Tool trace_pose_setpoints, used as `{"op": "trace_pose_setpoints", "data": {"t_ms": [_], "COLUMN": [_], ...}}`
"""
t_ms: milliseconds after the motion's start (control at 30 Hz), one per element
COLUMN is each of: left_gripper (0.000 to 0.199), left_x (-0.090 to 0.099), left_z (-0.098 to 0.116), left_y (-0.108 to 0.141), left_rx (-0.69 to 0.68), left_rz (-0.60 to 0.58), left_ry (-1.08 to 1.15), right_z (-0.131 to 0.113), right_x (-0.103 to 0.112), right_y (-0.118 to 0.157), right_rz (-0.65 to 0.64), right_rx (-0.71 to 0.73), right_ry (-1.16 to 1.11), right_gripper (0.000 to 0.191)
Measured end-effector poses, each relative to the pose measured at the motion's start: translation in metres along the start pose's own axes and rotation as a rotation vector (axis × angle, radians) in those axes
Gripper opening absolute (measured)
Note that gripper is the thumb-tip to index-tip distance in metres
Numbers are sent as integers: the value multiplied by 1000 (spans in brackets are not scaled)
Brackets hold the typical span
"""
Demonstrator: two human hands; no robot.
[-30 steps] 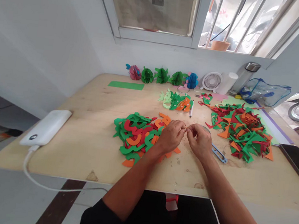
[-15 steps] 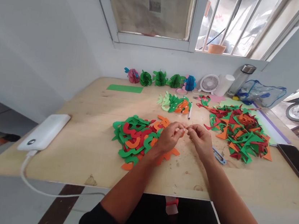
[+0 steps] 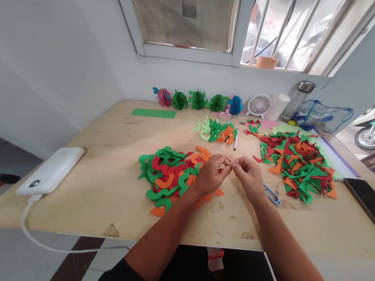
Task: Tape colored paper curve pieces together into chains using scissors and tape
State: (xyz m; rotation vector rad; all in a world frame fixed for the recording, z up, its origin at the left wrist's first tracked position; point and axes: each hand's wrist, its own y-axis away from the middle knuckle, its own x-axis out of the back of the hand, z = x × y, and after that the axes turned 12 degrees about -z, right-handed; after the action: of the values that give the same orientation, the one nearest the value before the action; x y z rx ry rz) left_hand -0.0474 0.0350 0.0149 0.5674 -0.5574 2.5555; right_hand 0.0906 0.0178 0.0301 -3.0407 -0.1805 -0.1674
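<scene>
Both hands work above the table (image 3: 99,193), fingertips meeting at the reference centre. The left hand (image 3: 213,173) is nearly closed, thumb against forefinger; the right hand (image 3: 249,175) forms a matching pinch. Whether a piece sits between the fingertips cannot be told. The pile of curved paper cut-outs (image 3: 165,181), green, red and orange, lies between 8 and 9 o'clock, partly behind the left hand and forearm. The blue cutter (image 3: 272,195) lies at 4 o'clock, just beside the right wrist. The heap of paper scraps (image 3: 303,168) occupies 3 o'clock; the phone (image 3: 371,206) lies beyond it. Spotted paper shapes (image 3: 217,131) lie at 11 o'clock, with a pen (image 3: 236,139) just beside them at 12 o'clock.
</scene>
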Motion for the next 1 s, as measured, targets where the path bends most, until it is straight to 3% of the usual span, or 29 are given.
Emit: {"op": "trace_pose_setpoints", "data": {"t_ms": [167, 400, 567, 800, 1000], "left_gripper": [11, 14, 13, 15, 16], "left_x": [1, 7, 12, 13, 13], "left_z": [0, 7, 12, 14, 13], "left_y": [-1, -1, 1, 2, 2], "left_rx": [22, 200, 244, 280, 282], "left_rz": [1, 81, 85, 96, 90], "left_ry": [114, 731, 1018, 1157, 1175], "right_z": [4, 6, 7, 15, 10], "right_x": [2, 4, 3, 6, 3], "right_y": [0, -1, 0, -1, 1], "right_rz": [9, 132, 125, 139, 71], "right_rx": [27, 32, 64, 78, 68], "right_ry": [-48, -41, 20, 113, 93], "right_gripper": [19, 22, 23, 23, 23]}}
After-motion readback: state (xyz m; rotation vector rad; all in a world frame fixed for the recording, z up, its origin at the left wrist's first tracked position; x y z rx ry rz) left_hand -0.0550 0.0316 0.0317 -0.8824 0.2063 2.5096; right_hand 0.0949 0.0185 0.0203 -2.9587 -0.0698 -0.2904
